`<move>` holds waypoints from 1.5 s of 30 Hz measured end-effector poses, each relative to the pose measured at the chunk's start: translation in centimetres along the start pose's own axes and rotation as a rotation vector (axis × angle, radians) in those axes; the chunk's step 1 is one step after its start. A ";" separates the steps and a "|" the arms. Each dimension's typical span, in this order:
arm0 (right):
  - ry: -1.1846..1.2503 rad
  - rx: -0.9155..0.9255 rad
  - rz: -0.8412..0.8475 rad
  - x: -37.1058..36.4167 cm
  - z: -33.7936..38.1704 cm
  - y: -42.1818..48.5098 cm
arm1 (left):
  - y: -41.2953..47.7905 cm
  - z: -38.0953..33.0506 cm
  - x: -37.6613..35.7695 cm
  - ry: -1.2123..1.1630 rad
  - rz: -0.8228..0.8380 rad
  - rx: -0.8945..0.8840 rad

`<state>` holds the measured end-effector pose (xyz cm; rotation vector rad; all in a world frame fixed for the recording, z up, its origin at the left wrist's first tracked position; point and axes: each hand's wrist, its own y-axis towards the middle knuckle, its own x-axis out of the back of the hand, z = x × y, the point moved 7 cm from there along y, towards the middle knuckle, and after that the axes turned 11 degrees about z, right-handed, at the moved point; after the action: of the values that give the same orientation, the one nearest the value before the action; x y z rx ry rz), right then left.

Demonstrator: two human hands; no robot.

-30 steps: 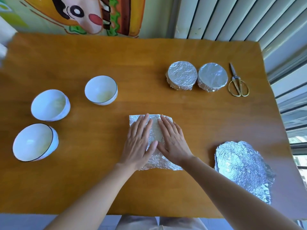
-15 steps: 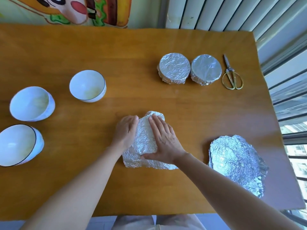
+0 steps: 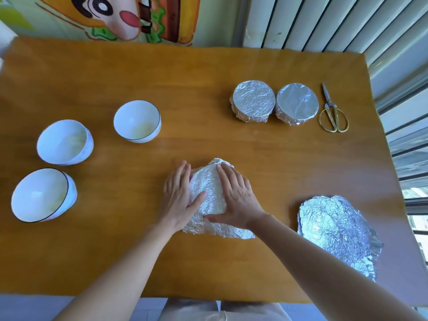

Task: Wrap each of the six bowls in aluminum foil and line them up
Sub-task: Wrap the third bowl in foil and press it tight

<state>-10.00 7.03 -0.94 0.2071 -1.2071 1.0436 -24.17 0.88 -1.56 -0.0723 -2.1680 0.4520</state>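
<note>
1. Head view: a foil-covered bowl [image 3: 208,191] sits on the table [image 3: 208,77], near the front edge and about midway across.
2. The left hand [image 3: 178,200] lies against its left side, fingers straight and together, thumb pressed across the foil.
3. The right hand [image 3: 236,195] lies flat on its right side, fingers together and pointing away, thumb along the lower foil edge.
4. The foil rises to a crumpled peak just beyond the fingertips.
5. Two wrapped bowls [image 3: 254,101] [image 3: 297,103] touch side by side far right, scissors [image 3: 333,112] just beside them.
6. Three bare bowls [image 3: 136,121] [image 3: 63,141] [image 3: 40,195] stand at left.
7. A foil sheet [image 3: 335,228] lies at right.
8. Half a second ago the left fingers curled at the foil's side; now they lie straight.
</note>
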 end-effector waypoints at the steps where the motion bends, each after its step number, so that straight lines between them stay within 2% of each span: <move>1: 0.001 -0.001 0.008 0.1 0.1 0.0 | -0.9 -0.2 0.5 0.038 -0.086 -0.008; 4: 0.045 0.010 0.002 1.0 0.3 -0.3 | -3.7 -1.1 0.9 0.048 -0.268 0.002; 8: 0.050 0.101 -0.099 3.7 0.5 0.0 | -5.6 -2.6 0.5 -0.010 -0.345 0.027; 12: -0.006 0.177 -0.013 3.8 1.1 2.3 | -5.2 -3.7 -1.2 0.041 -0.235 0.028; 17: -0.031 0.096 0.097 1.8 -0.2 3.1 | -3.8 -3.1 -3.6 0.092 -0.069 0.119; 28: 0.054 0.082 0.055 1.5 -0.8 3.2 | -2.8 -3.1 -3.4 0.109 -0.068 0.109; 32: 0.158 0.100 -0.066 3.3 -1.3 1.7 | -3.6 -3.2 -1.4 0.033 -0.131 0.035; 34: 0.178 0.147 -0.059 3.6 -1.2 0.6 | -3.5 -3.1 -0.2 0.036 -0.133 -0.036; 36: 0.142 0.174 0.010 2.9 -0.8 -0.5 | -2.8 -3.1 0.2 0.099 -0.060 -0.108; 40: 0.060 0.098 0.095 1.0 -1.4 -1.0 | -0.8 -3.1 -0.7 0.309 0.173 -0.160; 45: 0.075 0.073 0.128 0.6 -2.7 -1.0 | -0.4 -3.2 -1.0 0.322 0.185 -0.107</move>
<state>-7.48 8.58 -1.14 0.1479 -1.1268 1.1980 -20.95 1.28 -0.51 -0.3821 -1.8729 0.3986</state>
